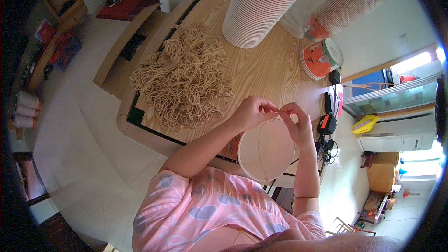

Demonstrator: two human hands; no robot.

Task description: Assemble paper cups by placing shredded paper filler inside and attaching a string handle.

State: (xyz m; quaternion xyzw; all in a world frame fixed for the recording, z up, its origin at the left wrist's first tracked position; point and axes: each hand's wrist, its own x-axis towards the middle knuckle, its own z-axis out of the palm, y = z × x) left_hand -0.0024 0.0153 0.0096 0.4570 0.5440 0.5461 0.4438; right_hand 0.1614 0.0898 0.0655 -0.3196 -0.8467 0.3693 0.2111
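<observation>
A white paper bucket (pixel 249 151) stands against the near edge of the table in front of my body, its open mouth facing up. A thin tan cord (pixel 259 151) hangs in a loop across its inside, from the far rim to the near rim. At the far rim my left hand (pixel 252 112) and my right hand (pixel 298 123) meet, fingertips pinched together on the cord. Whether the cord passes through a hole there is too small to tell. Left of my left hand lies a large heap of tan cords (pixel 186 77) on the wood-grain table (pixel 261 72).
A tall stack of white paper buckets (pixel 263 9) rises at the table's far side. Beyond it lies a plastic-wrapped stack (pixel 352 4), with an orange patterned bucket (pixel 315 60) nearer. Black adapters and cables (pixel 327 123) line the right edge. A cardboard box (pixel 112 63) adjoins the left edge.
</observation>
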